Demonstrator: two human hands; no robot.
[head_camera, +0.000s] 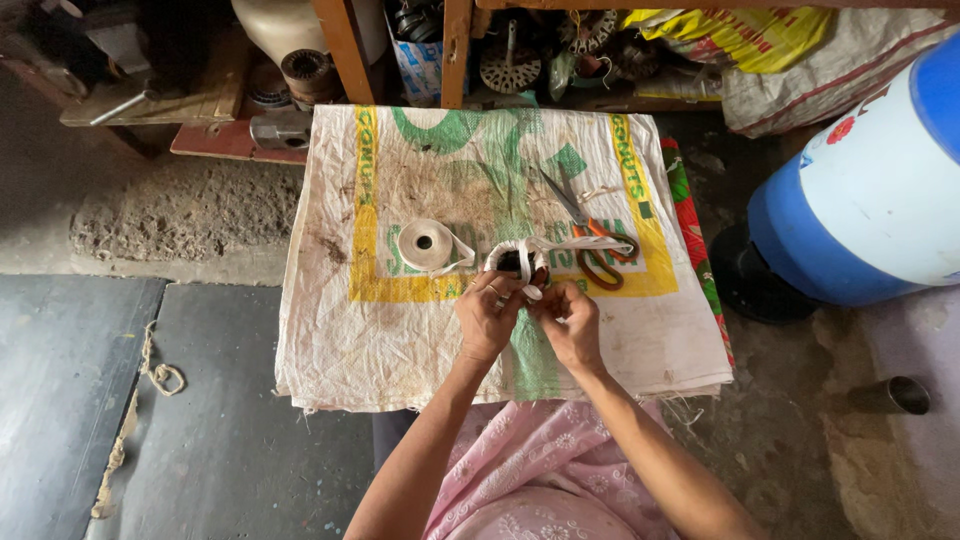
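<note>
A ring-shaped coil (512, 258) wrapped in white tape rests on a woven sack (400, 340) spread over a low table. My left hand (488, 314) and my right hand (570, 318) meet at the coil's near edge, fingers pinched on the white tape there. A strand of that tape runs left to a white tape roll (424, 244) lying flat on the sack. Orange-handled scissors (590, 240) lie just right of the coil, blades pointing to the far left. More loose tape trails across the scissors.
A blue and white plastic drum (880, 190) stands at the right. Wooden shelf legs (345, 50) and several metal motor parts (510, 62) crowd the far side. A small metal cup (905, 394) sits on the floor at the right, a knotted cord (160, 375) at the left.
</note>
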